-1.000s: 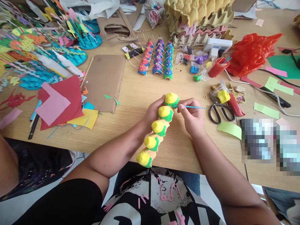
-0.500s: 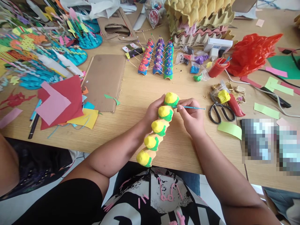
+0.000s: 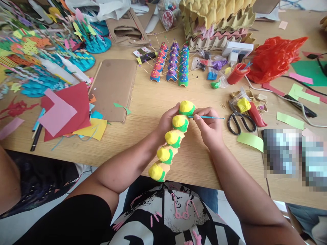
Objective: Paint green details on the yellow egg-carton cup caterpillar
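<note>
A strip of egg carton (image 3: 171, 137) slants above the table's near edge, its row of bumps covered in yellow on top and green along the right side. Bare tan cardboard shows between the lower bumps. My left hand (image 3: 167, 119) is closed round the far end of the strip from the left; most of its fingers are hidden behind it. In my right hand (image 3: 208, 125) a thin blue stick tool (image 3: 212, 117) is pinched between thumb and fingers. Its left tip meets the green part near the two farthest bumps.
Three finished-looking egg-carton caterpillars (image 3: 173, 63) stand beyond my hands. Black-handled scissors (image 3: 241, 123) and yellow clay (image 3: 244, 104) lie to the right, near a red cup (image 3: 238, 74). Brown cardboard (image 3: 112, 88) and coloured paper (image 3: 68, 109) are at left; egg trays (image 3: 217, 17) are stacked behind.
Almost nothing differs. The blue stick tool has shifted very slightly in my right hand, while the strip and my left hand stay in place.
</note>
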A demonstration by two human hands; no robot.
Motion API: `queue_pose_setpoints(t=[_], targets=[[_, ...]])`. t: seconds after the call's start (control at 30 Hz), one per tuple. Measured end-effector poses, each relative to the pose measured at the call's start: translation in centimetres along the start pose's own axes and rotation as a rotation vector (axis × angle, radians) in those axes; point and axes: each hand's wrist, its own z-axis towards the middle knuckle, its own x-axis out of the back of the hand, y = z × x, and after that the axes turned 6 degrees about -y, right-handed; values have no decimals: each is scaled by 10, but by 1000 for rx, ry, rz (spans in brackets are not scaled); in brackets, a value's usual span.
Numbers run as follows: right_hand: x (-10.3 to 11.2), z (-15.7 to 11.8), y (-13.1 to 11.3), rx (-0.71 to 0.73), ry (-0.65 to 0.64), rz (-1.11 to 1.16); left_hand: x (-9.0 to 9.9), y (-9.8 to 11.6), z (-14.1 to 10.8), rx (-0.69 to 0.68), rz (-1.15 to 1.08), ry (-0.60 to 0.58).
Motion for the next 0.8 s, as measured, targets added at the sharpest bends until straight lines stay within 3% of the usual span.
queue_pose_setpoints(t=[0.17,0.4,0.8], targets=[[-1,-1,1,38,22,-49,-2,0,-1,-117,81,-180],[-3,-1,4,60,59,-131,-6,1,0,-2,-2,7],[-4,-1,2,142,55,-219,-12,0,-5,-60,11,-28]])
